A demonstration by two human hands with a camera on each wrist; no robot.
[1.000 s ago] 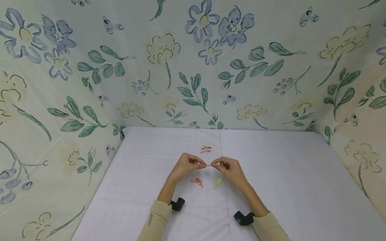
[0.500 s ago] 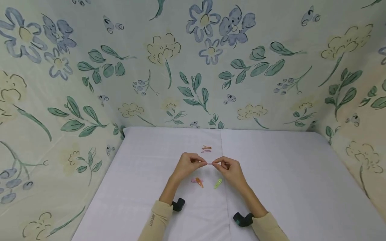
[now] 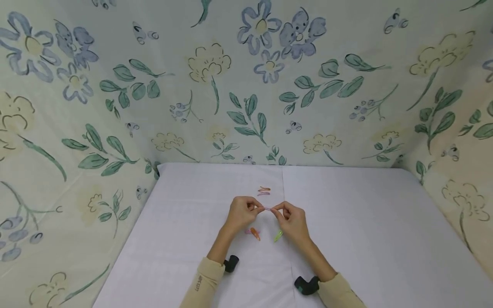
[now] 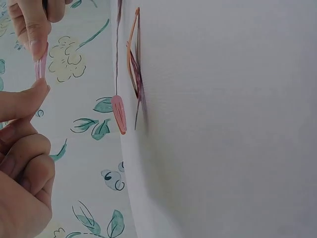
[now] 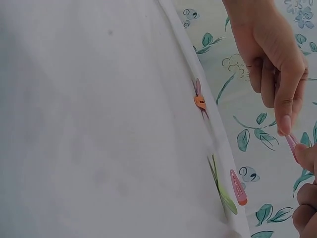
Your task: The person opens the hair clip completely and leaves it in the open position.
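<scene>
Between my hands, just above the middle of the table, is a small pink hair clip (image 3: 267, 208). My left hand (image 3: 242, 211) pinches its left end between thumb and index finger, and my right hand (image 3: 293, 220) pinches the other end the same way. In the left wrist view the pink hair clip (image 4: 41, 67) stretches between two sets of fingertips, which cover its ends. Nearer me on the cloth, an orange hair clip (image 3: 255, 233) lies across another pink one. A green hair clip (image 3: 278, 235) lies beside the right hand, partly covered by it.
Beyond the hands, an orange hair clip (image 3: 264, 188) and a pink hair clip (image 3: 263, 193) lie one behind the other. A white cloth (image 3: 346, 205) covers the table. Floral curtains (image 3: 246, 107) stand behind it and at both sides. Black wrist devices (image 3: 307, 285) hang at the forearms.
Both forearms have drawn slightly inward. The held pink clip has turned, showing more pink than before. My right hand now covers part of the green clip.
</scene>
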